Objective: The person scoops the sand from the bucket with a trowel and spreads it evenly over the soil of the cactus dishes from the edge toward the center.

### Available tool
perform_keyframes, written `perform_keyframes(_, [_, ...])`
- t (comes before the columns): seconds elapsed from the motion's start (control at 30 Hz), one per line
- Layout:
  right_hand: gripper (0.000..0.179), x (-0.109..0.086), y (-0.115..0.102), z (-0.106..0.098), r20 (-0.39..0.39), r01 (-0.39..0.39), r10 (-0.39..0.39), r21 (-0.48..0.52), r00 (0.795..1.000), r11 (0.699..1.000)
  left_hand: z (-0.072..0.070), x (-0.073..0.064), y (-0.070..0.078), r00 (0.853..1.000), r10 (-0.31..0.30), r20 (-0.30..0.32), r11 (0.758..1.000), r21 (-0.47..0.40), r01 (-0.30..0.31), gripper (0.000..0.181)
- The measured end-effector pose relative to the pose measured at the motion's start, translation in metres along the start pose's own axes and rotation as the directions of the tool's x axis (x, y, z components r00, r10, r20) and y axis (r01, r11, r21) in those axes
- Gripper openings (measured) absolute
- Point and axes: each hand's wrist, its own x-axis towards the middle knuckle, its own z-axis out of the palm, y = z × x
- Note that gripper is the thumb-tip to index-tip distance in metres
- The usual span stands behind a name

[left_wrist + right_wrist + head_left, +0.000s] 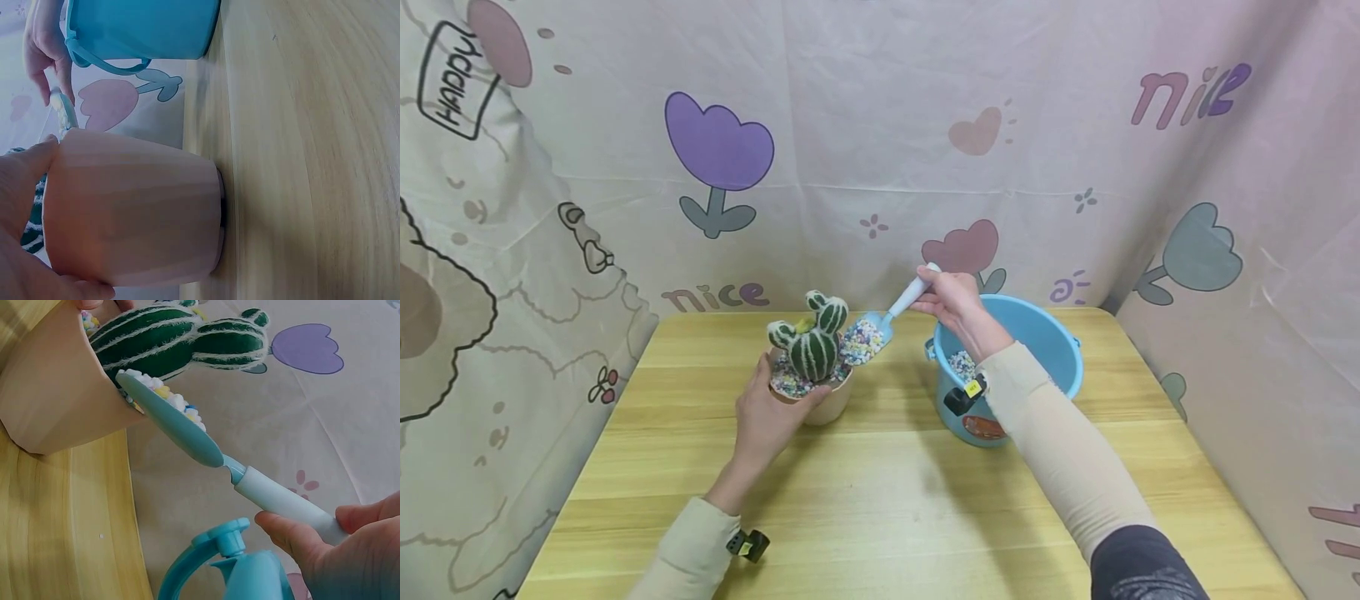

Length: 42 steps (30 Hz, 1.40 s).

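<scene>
The right arm reaches in from the near right, its pale sleeve [1067, 450] passing over the blue bucket [1051, 342]. The right hand [955, 304] is held in the air just left of the bucket's far part, knuckles up, its grip pinching the scoop [912, 296] by the white handle between thumb and fingers. The left arm comes from the near left; the left hand [771, 417] reaches round the near left side of the pot [831, 408], thumb across the near rim and fingers along the left, so its grip is closed on the pot.

The scoop's long axis runs diagonally: the handle end points to the far right and is raised, while the light-blue blade slants down to the near left, its tip at the pot's right rim, beside the cactus [814, 357]. Multicoloured pebbles [861, 342] are heaped on the blade.

The pot, pinkish beige and narrower toward its base, stands on the left part of the wooden table [880, 500], opening upward. The green, white-striped cactus rises from it, a small stub to the left and a taller branch to the right. More pebbles lie around its foot.

The bucket stands upright on the right, well apart from the pot, with pebbles inside. A printed cloth [850, 83] hangs behind the table.
</scene>
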Motion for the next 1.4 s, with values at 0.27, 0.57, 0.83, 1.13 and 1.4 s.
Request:
perform_keyframes(0.27, [0.043, 0.0, -0.001, 0.0, 0.001, 0.004, -0.004, 0.009, 1.0, 1.0, 0.0, -0.001, 0.002, 1.0, 0.013, -0.02, 1.0, 0.002, -0.013, 0.115])
perform_keyframes(0.57, [0.046, 0.0, -0.001, 0.0, 0.001, -0.016, 0.016, 0.018, 1.0, 1.0, -0.015, 0.011, -0.004, 0.992, 0.009, 0.122, 1.0, 0.016, -0.011, 0.115])
perform_keyframes(0.83, [0.047, 0.001, 0.0, -0.001, 0.001, -0.033, 0.033, 0.027, 0.999, 0.999, -0.026, 0.019, -0.009, 0.964, 0.005, 0.264, 0.999, 0.032, -0.014, 0.129])
perform_keyframes(1.13, [0.048, 0.002, 0.0, -0.001, 0.002, -0.031, 0.031, -0.005, 1.0, 1.0, -0.015, 0.012, -0.008, 0.989, 0.017, 0.15, 0.999, 0.031, -0.022, 0.124])
perform_keyframes(1.4, [0.048, 0.0, 0.001, 0.0, 0.021, -0.017, 0.017, -0.011, 1.0, 1.0, -0.004, 0.007, -0.003, 0.998, 0.044, 0.05, 0.999, 0.026, -0.045, 0.113])
